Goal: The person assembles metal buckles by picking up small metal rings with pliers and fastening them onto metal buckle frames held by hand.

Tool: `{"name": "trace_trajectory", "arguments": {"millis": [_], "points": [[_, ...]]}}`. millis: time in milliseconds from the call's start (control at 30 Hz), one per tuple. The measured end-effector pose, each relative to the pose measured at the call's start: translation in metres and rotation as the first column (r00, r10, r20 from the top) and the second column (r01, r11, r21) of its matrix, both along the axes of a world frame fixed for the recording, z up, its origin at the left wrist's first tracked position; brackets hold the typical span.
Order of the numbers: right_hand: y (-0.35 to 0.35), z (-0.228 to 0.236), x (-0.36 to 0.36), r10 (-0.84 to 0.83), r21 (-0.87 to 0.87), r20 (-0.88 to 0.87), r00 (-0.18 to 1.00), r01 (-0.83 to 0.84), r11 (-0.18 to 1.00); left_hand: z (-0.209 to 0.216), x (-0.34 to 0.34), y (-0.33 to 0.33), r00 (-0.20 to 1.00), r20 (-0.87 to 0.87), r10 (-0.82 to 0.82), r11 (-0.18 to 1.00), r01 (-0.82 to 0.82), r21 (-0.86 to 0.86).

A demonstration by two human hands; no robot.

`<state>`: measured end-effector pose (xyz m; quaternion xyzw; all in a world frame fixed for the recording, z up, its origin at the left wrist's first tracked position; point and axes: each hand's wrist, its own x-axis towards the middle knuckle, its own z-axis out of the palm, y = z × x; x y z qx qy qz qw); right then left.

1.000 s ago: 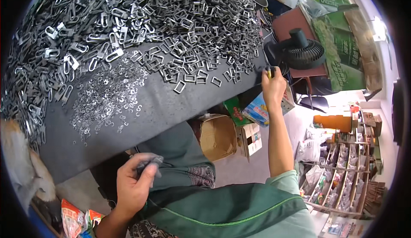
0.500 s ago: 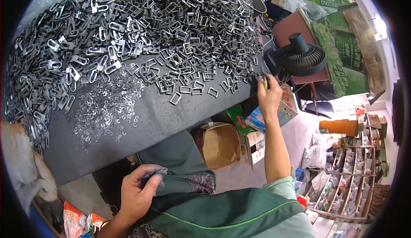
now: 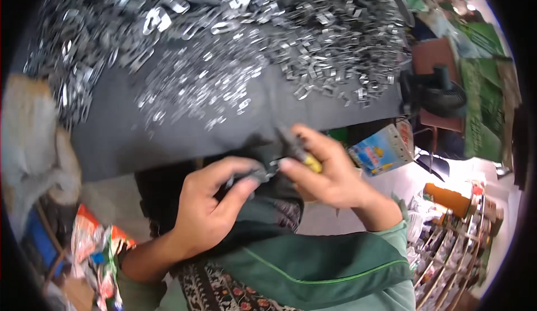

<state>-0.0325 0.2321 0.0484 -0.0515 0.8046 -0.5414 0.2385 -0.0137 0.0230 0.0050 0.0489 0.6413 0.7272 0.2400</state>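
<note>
Head view, grey piece (image 3: 258, 174) thumb-pinched in left grip (image 3: 210, 206), yellow-handled tool (image 3: 310, 162) jutting from clasping right grip (image 3: 334, 178)

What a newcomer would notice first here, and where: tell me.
First, the heap of metal pieces across the far side of the table, with small shiny bits nearer. Next, around the near edge, the left hand holding a dark object and the right hand a yellow-and-black tool.

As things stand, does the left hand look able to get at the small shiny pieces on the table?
Probably yes: only bare tabletop seems to lie between the left hand and the small shiny pieces, though the dark object in its grip may hinder picking.
</note>
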Motion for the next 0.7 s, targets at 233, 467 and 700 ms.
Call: {"name": "trace_trajectory", "arguments": {"millis": [233, 467, 700], "points": [[-0.004, -0.012, -0.01, 0.125, 0.044, -0.151, 0.981, -0.119, 0.992, -0.01, 0.001, -0.007, 0.997, 0.061, 0.044, 0.994, -0.049, 0.095], [-0.021, -0.005, -0.008, 0.203, 0.178, -0.296, 0.934, -0.155, 0.972, -0.012, 0.005, -0.009, 0.892, -0.45, 0.028, 0.957, -0.154, -0.245], [-0.021, -0.015, -0.007, 0.294, 0.254, -0.164, 0.942, -0.248, 0.935, -0.026, 0.009, -0.011, 0.988, -0.145, -0.055, 0.997, 0.047, -0.061]]}}
